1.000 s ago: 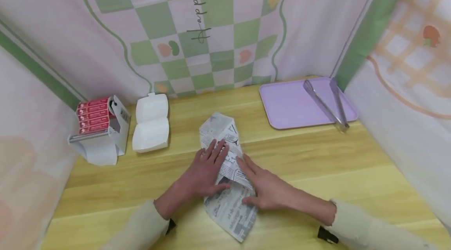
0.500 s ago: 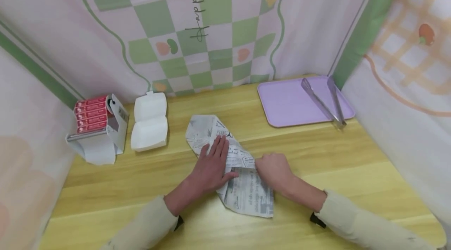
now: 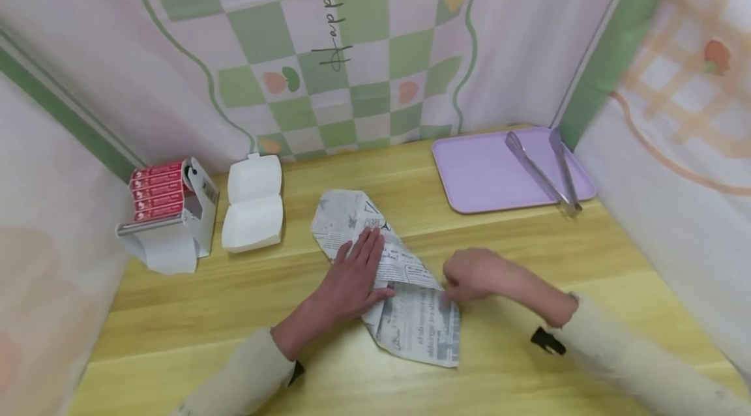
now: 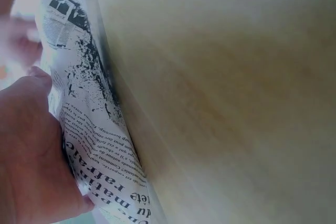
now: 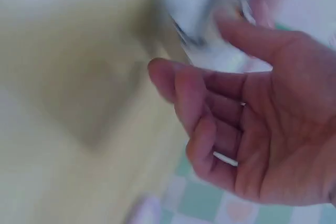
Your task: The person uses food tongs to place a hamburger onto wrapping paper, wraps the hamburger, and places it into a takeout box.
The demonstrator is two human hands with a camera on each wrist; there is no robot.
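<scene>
A folded sheet of newspaper-print paper point(image 3: 419, 321) lies slantwise on the wooden table, its upper layer forming a flap over the lower part. My left hand point(image 3: 352, 279) rests on the flap with fingers straight, pressing it to the table. In the left wrist view the paper point(image 4: 89, 87) stretches along that hand, printed with text and dark speckles. My right hand point(image 3: 478, 274) is at the paper's right edge. The right wrist view shows its fingers point(image 5: 190, 95) loosely curled, the thumb apart from them and nothing held between; the paper behind is blurred.
A purple tray point(image 3: 487, 175) with metal tongs point(image 3: 542, 175) lies at the back right. At the back left stand an opened white takeaway box point(image 3: 253, 220) and a white dispenser point(image 3: 202, 207) with red-labelled packs point(image 3: 157, 194). A checked cloth point(image 3: 364, 57) hangs behind the table.
The paper has turned, its lower end swinging right, and its flap has spread wider. My right hand gripped the flap's edge, then moved right and loosened. The left hand stayed on the paper.
</scene>
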